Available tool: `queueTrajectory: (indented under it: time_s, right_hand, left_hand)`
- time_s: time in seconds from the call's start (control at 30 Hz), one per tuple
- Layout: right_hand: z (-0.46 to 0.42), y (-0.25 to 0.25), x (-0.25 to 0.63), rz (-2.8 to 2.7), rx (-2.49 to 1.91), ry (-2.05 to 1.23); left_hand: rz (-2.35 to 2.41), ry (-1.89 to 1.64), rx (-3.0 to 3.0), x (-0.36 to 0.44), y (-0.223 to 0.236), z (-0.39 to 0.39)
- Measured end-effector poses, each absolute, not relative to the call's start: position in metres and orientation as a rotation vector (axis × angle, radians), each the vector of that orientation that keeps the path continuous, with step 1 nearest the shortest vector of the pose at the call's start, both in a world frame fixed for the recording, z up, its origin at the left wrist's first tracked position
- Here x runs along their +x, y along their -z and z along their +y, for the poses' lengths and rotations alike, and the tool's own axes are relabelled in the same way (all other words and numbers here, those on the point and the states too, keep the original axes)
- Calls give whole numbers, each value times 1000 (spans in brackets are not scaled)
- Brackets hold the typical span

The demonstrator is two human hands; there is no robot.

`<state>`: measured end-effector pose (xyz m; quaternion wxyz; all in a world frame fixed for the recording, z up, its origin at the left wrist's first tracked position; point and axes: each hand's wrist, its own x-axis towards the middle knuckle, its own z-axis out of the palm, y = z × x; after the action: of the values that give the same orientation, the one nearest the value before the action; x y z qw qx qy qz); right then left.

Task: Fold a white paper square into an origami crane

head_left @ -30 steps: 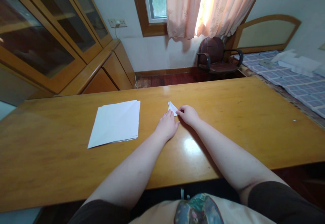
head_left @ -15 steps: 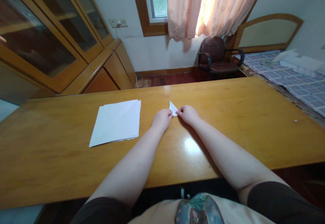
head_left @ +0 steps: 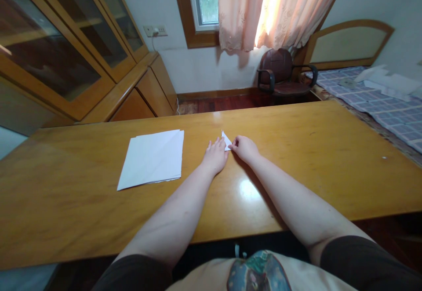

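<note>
A small piece of white paper folded to a pointed triangle [head_left: 227,142] lies on the wooden table, its tip toward the far edge. My left hand [head_left: 215,152] rests palm down with fingers spread, the fingertips over the paper's left side. Between thumb and fingers, my right hand [head_left: 243,147] pinches the paper's right corner. Part of the fold is hidden under the left fingers. To the left lies a stack of white paper sheets [head_left: 151,158], apart from both hands.
The yellow-brown table [head_left: 306,159] stretches across the view. Behind it stand a brown armchair [head_left: 278,71] and a bed with a checked cover [head_left: 369,100]. A glass-door cabinet [head_left: 115,80] stands at the left. A tiny white scrap [head_left: 384,157] lies at the table's right.
My left hand has opened from a pinch at the paper's lower edge and now lies flat with fingers spread over its left side. The right hand keeps its pinch.
</note>
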<state>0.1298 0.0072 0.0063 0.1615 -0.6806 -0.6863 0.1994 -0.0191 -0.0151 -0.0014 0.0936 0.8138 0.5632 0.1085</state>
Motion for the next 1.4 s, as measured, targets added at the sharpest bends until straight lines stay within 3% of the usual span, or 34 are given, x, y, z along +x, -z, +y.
queueTrajectory:
  time_s: [0.33,0.6,1.1,1.4]
  right_hand:
    - [8,0,139,-1933,-1792,-573]
    - [12,-2,144,-1900,-1863,-783]
    - [16,-3,139,-1893,-1970,-669]
    - [20,-2,148,-1859,-1895,-759]
  left_hand:
    - [1605,-100,2499,-19,9,-11]
    - [1618,-122,2478,-17,10,-11]
    - [1630,-91,2482,-16,12,-10]
    - [1632,-97,2471,-15,12,-10]
